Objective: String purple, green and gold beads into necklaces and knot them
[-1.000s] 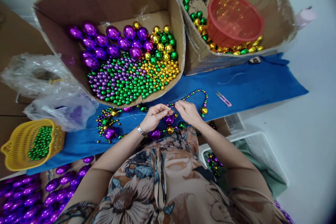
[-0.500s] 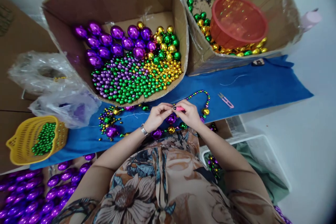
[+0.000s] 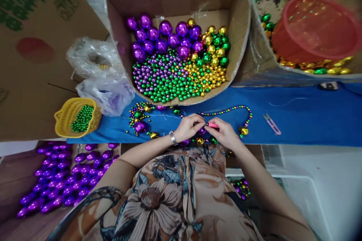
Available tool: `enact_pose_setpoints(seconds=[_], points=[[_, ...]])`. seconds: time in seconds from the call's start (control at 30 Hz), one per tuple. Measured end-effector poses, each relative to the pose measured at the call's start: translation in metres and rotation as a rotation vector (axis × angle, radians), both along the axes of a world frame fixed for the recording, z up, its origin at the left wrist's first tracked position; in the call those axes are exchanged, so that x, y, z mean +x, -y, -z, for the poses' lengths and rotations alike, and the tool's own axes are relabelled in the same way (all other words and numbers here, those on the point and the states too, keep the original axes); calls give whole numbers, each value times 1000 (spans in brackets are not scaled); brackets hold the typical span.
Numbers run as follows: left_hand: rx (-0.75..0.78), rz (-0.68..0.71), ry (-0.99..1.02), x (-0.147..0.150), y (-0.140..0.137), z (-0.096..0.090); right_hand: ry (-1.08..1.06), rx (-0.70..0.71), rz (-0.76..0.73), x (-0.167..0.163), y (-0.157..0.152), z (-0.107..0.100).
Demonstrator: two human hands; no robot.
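Note:
My right hand is closed around a small pink stick-like tool with a dark tip, which points toward my other hand. My left hand, a metal watch on its wrist, is pinched at the tool's tip; what lies between its fingers is too small to make out. Beneath and around both hands lies a bead necklace of purple, green and gold beads, partly hidden by them. White thread runs across the blue cloth left of my hands. Pink-handled thread snips lie to the right.
A cardboard box of loose beads stands behind my hands. Farther right, another box holds a red basin. To the left are a yellow basket of green beads and plastic bags. Large purple beads fill a lower box.
The camera view has turned, so the scene sits farther right and more level. My hands remain close together, the pink tool still in the right one.

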State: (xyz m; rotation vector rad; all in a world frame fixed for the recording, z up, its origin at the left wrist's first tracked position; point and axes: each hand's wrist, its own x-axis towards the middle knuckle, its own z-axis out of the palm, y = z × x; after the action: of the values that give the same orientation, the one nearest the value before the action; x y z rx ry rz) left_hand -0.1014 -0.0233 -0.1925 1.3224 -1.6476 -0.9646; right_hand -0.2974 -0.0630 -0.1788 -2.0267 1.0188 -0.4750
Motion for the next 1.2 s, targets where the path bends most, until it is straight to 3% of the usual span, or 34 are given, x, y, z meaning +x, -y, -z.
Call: enact_pose_setpoints(seconds=[0.4, 0.57, 0.67, 0.8, 0.9, 1.07, 1.13, 1.2], points=[[43, -67, 49, 9, -4, 3, -49, 25, 159, 9, -1, -1], [54, -72, 77, 9, -3, 2, -42, 43, 96, 14, -3, 1], [31, -2, 135, 8, -5, 1, -20, 14, 40, 7, 1, 2], [-96, 74, 203, 22, -15, -8, -55, -186, 212, -37, 27, 2], [-136, 7, 295, 53, -25, -14, -318, -333, 447, -94, 56, 6], [35, -131, 655, 109, -38, -10, -818, -133, 732, -163, 85, 24], [106, -113, 810, 116, -40, -4, -868, -126, 770, -166, 87, 27], [146, -67, 919, 111, -40, 0, -848, -206, 784, -155, 87, 25]])
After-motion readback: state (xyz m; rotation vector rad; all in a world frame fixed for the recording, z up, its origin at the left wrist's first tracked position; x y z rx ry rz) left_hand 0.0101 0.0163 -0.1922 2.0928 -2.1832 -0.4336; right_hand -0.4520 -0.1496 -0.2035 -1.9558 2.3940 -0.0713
